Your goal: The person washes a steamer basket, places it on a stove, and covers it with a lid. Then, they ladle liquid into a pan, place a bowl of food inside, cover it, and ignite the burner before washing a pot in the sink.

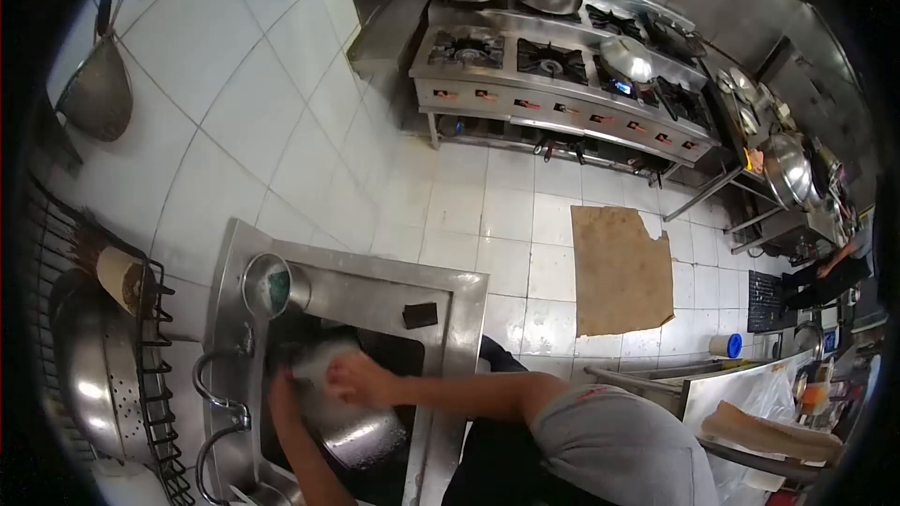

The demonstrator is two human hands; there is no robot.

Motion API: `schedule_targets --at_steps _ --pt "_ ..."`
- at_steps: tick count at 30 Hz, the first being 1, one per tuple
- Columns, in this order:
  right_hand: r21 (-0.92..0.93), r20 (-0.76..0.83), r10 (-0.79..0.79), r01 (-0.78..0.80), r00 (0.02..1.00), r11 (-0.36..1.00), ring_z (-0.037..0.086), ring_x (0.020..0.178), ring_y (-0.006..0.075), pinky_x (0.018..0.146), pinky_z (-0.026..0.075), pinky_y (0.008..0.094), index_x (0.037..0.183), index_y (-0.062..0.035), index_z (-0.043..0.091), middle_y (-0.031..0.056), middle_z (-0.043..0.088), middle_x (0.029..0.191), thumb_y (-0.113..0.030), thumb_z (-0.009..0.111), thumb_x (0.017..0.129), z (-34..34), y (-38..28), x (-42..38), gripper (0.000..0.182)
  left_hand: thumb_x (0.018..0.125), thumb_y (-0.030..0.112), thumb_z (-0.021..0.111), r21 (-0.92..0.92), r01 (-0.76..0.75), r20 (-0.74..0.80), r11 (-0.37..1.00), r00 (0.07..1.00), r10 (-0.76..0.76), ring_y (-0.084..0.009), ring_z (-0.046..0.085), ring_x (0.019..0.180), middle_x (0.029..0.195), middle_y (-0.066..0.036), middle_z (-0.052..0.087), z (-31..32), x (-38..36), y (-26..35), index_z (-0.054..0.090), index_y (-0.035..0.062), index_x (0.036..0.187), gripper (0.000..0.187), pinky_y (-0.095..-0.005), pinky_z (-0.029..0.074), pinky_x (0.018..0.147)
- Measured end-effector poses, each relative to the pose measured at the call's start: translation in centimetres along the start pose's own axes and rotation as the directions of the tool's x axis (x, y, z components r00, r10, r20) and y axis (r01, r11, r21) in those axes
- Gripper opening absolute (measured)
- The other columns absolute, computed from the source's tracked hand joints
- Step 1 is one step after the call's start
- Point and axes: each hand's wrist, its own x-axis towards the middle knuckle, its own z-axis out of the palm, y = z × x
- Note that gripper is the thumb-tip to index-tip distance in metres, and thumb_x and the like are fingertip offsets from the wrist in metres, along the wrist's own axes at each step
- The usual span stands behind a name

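A large steel pot (361, 440), wet on the outside, lies tilted in the sink (459, 319). At the pot's upper end is my right hand (356, 379), its fingers curled closed. Whatever they hold, if anything, is hidden. My left hand (283, 392) reaches up along the pot's left side; its fingers are blurred and partly out of sight. On the sink's ledge rests a dark rectangular pad (420, 315). A small metal pan (267, 283) with something green inside stands at the sink's back corner.
Two curved taps (214, 384) rise at the sink's left. A wire rack (155, 384) holds a steel colander (98, 375). Across the tiled floor stands a stove (553, 98) with large pots. Cardboard (623, 272) lies on the floor. Another person (834, 267) stands far right.
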Motion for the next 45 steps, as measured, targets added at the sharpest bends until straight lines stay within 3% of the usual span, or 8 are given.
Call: schedule_targets --at_steps 5,13,18,22,31,37,42,45 --pt "-0.082 0.046 -0.028 0.032 0.999 0.996 0.052 0.111 0.0315 0.089 0.042 0.0468 0.108 -0.0124 0.061 0.0106 0.057 0.116 -0.024 0.065 0.079 0.9 1.9 2.3 0.031 0.094 0.015 0.052 -0.687 -0.131 0.003 0.715 0.983 0.183 -0.0176 0.062 0.095 0.099 -0.005 0.066 3.4 -13.7 -1.0 0.066 0.0 0.108 0.024 -0.0323 0.048 0.087" --pt "0.095 0.073 -0.302 0.295 0.951 0.951 0.051 0.115 0.0305 0.094 0.037 0.0491 0.108 -0.0167 0.064 0.0072 0.06 0.117 -0.029 0.067 0.081 7.3 1.2 2.9 0.029 0.092 0.006 0.055 -0.727 -0.312 -0.225 0.612 0.95 0.217 -0.0163 0.057 0.108 0.122 -0.009 0.063 2.4 -20.9 -7.6 0.057 -0.0052 0.13 0.04 -0.0289 0.043 0.095" --pt "0.046 0.165 0.047 -0.055 0.985 0.997 0.05 0.112 0.0339 0.094 0.035 0.0537 0.107 -0.0123 0.065 0.0128 0.058 0.113 -0.03 0.068 0.079 10.4 1.6 8.4 0.034 0.088 0.003 0.055 -0.389 -0.167 -0.22 0.906 0.972 0.085 -0.0175 0.062 0.102 0.113 -0.013 0.068 0.8 -22.4 -4.3 0.059 -0.0065 0.125 0.038 -0.0322 0.048 0.091" --pt "0.201 0.269 -0.292 0.243 0.918 0.949 0.051 0.109 0.0358 0.093 0.035 0.0541 0.104 -0.0126 0.066 0.0135 0.058 0.109 -0.03 0.069 0.078 8.4 -3.4 2.8 0.032 0.083 -0.002 0.052 0.206 -0.164 -0.441 0.965 0.864 0.241 -0.0247 0.069 0.095 0.103 -0.022 0.07 2.0 -21.2 -5.9 0.062 -0.0055 0.119 0.037 -0.0325 0.051 0.085" --pt "-0.067 0.601 -0.033 0.092 0.798 0.994 0.05 0.114 0.0339 0.093 0.037 0.0552 0.105 -0.0172 0.066 0.0088 0.059 0.112 -0.026 0.066 0.08 14.2 -1.5 12.7 0.026 0.076 -0.008 0.044 0.076 -0.195 -0.429 0.978 0.879 0.209 -0.0313 0.069 0.097 0.103 -0.024 0.069 1.6 -22.1 -7.7 0.062 -0.0036 0.12 0.047 -0.0346 0.051 0.086" --pt "0.039 0.334 -0.428 0.442 0.839 0.896 0.052 0.115 0.0345 0.092 0.043 0.0516 0.102 -0.0135 0.066 0.0104 0.061 0.115 -0.028 0.065 0.082 8.5 -4.8 2.8 0.025 0.076 -0.009 0.045 0.011 -0.293 -0.439 0.956 0.858 0.268 -0.0326 0.069 0.097 0.103 -0.026 0.068 1.8 -22.1 -8.7 0.06 -0.0095 0.119 0.045 -0.0345 0.051 0.086" --pt "-0.151 0.614 0.296 -0.26 0.732 0.954 0.051 0.116 0.0362 0.102 0.038 0.0492 0.116 -0.0146 0.063 0.0123 0.06 0.118 -0.031 0.065 0.084 13.1 1.3 13.0 0.036 0.076 -0.01 0.046 -0.019 -0.259 -0.449 0.966 0.865 0.223 -0.0329 0.068 0.101 0.107 -0.026 0.068 2.1 -23.1 -7.8 0.061 -0.0072 0.12 0.047 -0.035 0.051 0.088" --pt "0.132 0.405 -0.174 0.13 0.898 0.983 0.055 0.11 0.0351 0.1 0.039 0.0493 0.103 -0.0128 0.066 0.0106 0.063 0.111 -0.032 0.064 0.084 12.6 -5.0 7.6 0.027 0.079 -0.009 0.048 -0.015 -0.272 -0.453 0.962 0.86 0.236 -0.0319 0.068 0.103 0.11 -0.026 0.067 1.7 -23.4 -8.5 0.062 -0.0057 0.121 0.044 -0.0343 0.051 0.089"
